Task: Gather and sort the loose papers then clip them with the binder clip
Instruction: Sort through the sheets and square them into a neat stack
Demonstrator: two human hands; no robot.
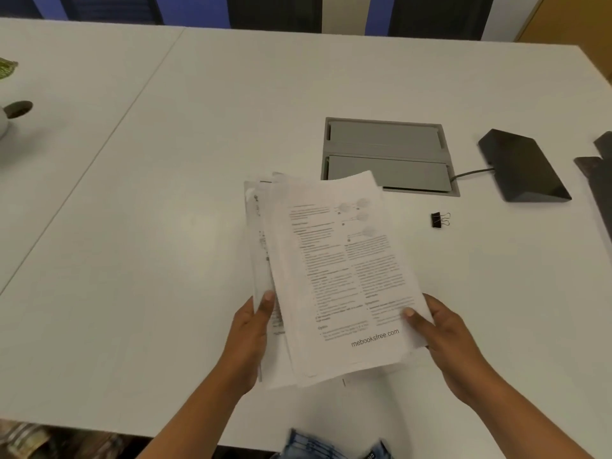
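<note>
Both hands grip the uneven stack of white printed papers [334, 273] above the white table [165, 193], left hand [250, 339] pinching the lower left edge, right hand [443, 336] clasping the lower right corner, thumbs on top, while the small black binder clip [439, 220] lies apart to the right.

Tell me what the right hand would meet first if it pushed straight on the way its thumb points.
The right hand already grips the paper stack, thumb aimed up-left across the top sheet. Going on, it would only slide over that printed page; past its far edge probably bare table, though height is unclear.
</note>
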